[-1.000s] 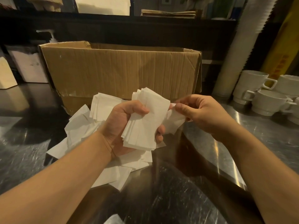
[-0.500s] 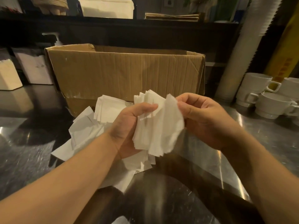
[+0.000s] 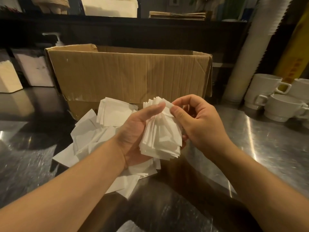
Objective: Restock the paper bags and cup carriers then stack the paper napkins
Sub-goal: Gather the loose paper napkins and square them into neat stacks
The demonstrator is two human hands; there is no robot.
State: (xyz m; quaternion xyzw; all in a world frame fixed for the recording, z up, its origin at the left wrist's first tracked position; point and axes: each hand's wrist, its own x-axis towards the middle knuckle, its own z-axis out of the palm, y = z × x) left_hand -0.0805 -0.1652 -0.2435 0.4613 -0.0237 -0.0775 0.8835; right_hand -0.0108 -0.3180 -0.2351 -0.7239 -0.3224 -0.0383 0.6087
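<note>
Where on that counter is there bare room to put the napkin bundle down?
Bare steel shows on the counter right of the right hand, short of the white cups, and at left between the loose napkins and white holders. It is crowded before the cardboard box.

box (image 3: 127, 74) interior hidden behind front wall; left hand (image 3: 133, 131) fingers hidden behind napkin stack (image 3: 160, 136); rightmost mug (image 3: 301, 87) cropped.
</note>
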